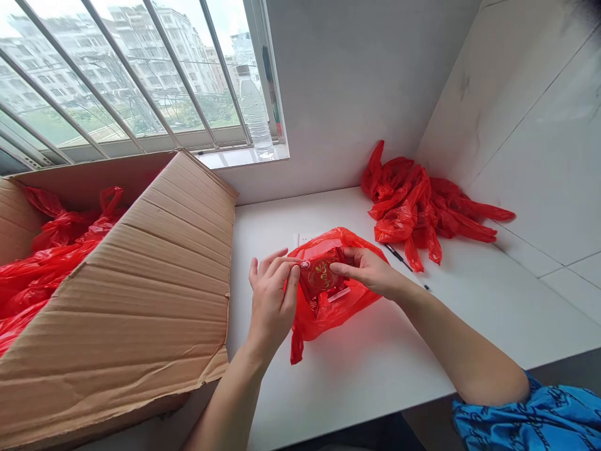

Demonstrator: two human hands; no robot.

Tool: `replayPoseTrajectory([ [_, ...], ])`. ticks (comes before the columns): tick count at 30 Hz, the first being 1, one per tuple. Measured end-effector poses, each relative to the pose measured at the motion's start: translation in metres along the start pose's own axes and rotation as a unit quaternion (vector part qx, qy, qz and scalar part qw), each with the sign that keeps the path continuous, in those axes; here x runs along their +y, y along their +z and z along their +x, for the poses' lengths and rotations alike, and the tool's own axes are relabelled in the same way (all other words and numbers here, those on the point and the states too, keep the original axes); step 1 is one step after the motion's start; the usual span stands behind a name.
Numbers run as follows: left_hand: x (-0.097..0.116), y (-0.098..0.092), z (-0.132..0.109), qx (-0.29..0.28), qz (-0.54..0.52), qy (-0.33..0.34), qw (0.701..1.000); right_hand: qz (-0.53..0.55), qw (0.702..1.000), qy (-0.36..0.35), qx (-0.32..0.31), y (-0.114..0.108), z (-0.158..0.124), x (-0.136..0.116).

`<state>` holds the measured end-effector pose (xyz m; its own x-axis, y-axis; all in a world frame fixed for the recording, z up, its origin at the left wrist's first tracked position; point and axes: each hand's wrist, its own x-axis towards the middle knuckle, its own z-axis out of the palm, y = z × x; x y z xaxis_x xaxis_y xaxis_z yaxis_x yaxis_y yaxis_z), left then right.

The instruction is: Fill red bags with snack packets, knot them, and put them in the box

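A shiny red packet (322,275) with a round gold-lettered print is held up over an opened red plastic bag (323,324) on the white table. My right hand (364,268) grips the packet's right side, thumb lying on its front. My left hand (277,285) pinches the packet's upper left corner between thumb and forefinger, its other fingers loosely curled. Below the packet, more red wrapping with a pale strip shows inside the bag; how many pieces lie there is hidden. One handle of the bag hangs toward the front.
A big cardboard box (154,269) holding red plastic bags (61,244) stands at the left. More red bags (413,200) are heaped at the back right, with a black pen (398,254) beside them. A clear bottle (256,116) stands on the sill by the barred window.
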<state>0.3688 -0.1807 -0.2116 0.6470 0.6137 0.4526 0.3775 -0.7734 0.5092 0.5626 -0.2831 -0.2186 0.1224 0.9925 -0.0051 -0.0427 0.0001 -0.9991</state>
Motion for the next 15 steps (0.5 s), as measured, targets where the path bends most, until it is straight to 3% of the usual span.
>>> replayPoseTrajectory([
  [5, -0.002, 0.001, -0.001, -0.004, 0.063, 0.006, 0.998, -0.114, 0.992, -0.030, 0.046, -0.003, -0.001, 0.000],
  [9, -0.006, 0.003, -0.005, -0.045, 0.180, 0.022, 0.982, -0.318, 0.933, -0.014, 0.169, -0.006, -0.002, 0.001],
  [11, -0.007, 0.004, -0.007, -0.076, 0.208, 0.033, 0.975, -0.376, 0.906, 0.019, 0.192, -0.006, -0.001, 0.003],
  [15, -0.009, 0.002, -0.011, -0.114, 0.227, 0.045, 0.966, -0.333, 0.929, -0.002, 0.159, -0.002, 0.004, 0.012],
])
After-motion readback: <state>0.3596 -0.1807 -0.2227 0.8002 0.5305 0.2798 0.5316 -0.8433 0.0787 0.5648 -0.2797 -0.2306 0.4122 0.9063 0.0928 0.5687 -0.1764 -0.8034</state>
